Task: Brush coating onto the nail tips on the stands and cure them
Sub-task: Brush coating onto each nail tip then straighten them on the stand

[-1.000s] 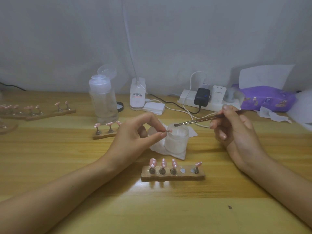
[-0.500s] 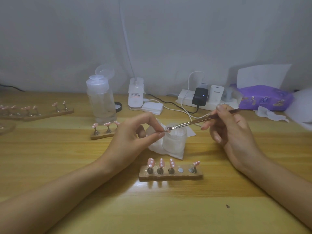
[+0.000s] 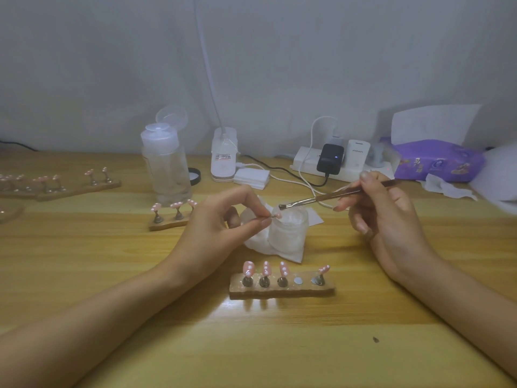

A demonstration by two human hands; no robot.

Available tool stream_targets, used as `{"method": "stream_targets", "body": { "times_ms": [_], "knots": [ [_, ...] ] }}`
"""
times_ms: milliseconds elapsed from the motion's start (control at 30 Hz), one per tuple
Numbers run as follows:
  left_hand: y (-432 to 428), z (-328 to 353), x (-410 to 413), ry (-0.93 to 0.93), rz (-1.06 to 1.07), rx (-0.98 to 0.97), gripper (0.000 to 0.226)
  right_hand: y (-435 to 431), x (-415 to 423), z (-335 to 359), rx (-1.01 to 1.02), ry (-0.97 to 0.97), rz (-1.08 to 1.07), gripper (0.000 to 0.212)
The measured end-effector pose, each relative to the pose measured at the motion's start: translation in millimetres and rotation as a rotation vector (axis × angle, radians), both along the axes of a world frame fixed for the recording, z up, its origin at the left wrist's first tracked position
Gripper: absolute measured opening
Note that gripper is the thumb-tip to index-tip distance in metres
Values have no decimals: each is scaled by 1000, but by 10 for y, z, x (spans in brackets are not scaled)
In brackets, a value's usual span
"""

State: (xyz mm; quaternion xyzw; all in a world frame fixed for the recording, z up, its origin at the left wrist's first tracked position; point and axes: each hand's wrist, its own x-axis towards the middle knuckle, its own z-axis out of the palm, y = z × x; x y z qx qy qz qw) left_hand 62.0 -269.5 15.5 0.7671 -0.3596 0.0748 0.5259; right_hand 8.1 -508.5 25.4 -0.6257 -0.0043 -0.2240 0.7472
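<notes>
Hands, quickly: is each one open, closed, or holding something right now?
Left hand: closed, pinching a small pink nail tip by its stem.
Right hand: closed, holding the brush, bristles above the frosted jar.

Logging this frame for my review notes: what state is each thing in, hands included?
Left hand: pinches a nail tip by its stem, beside the jar.
Right hand: grips the brush, bristles over the jar's rim.
Jar: open, no lid on.
Front stand: four places filled, one bare.
Bottle: flip cap up.
Charger: plugged in, light on.
</notes>
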Motion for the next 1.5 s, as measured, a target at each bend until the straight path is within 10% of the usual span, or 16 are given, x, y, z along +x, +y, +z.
{"method": "stream_targets", "body": {
  "times_ms": [1500],
  "knots": [
    [-27,13,-31,81,10,12,12,16,-6,-2,-60,14,9,25]
  ]
}}
